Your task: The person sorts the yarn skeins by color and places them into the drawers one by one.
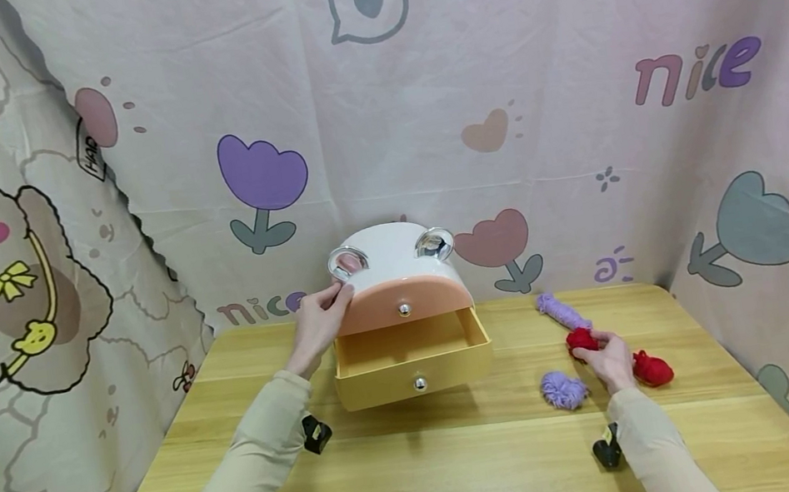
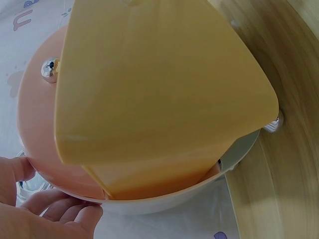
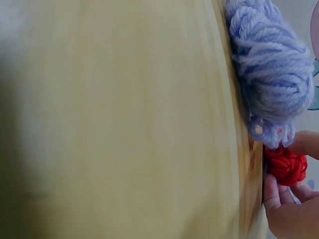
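Note:
A small drawer cabinet (image 1: 395, 250) with a white rounded top stands at the back of the table. Its orange upper drawer (image 1: 366, 310) is closed, while the yellow lower drawer (image 1: 376, 387) is pulled out with a bare floor showing. My left hand (image 1: 318, 324) grips the cabinet's upper left edge, thumb by the orange front and fingers bent against the side in the left wrist view. On the right, my right hand (image 1: 610, 360) holds a small red yarn bundle (image 3: 286, 167) between thumb and fingers. A long purple yarn skein (image 1: 561, 312) lies just beyond it.
A purple yarn ball (image 1: 563, 390) lies left of my right hand, and another red yarn bundle (image 1: 652, 369) lies right of it. Black wrist-worn devices (image 1: 317, 433) show at both forearms. A printed cloth (image 1: 376, 114) hangs behind the wooden table (image 1: 427, 477).

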### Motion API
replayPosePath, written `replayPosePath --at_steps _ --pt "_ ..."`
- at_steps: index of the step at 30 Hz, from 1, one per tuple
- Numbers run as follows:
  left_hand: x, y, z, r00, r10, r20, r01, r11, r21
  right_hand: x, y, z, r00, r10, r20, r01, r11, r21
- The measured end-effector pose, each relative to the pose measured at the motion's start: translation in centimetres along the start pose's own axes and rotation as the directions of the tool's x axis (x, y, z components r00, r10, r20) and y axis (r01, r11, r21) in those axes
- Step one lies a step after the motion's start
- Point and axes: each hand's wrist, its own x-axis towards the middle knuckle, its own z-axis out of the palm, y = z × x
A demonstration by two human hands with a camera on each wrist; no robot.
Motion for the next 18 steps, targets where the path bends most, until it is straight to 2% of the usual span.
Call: replayPosePath --at_steps 18 --pt "0.09 -0.02 -0.03 1.0 0.001 -0.001 -0.001 1.0 0.009 -0.51 0.01 -0.1 0.999 0.02 -0.04 -0.018 0.998 0.059"
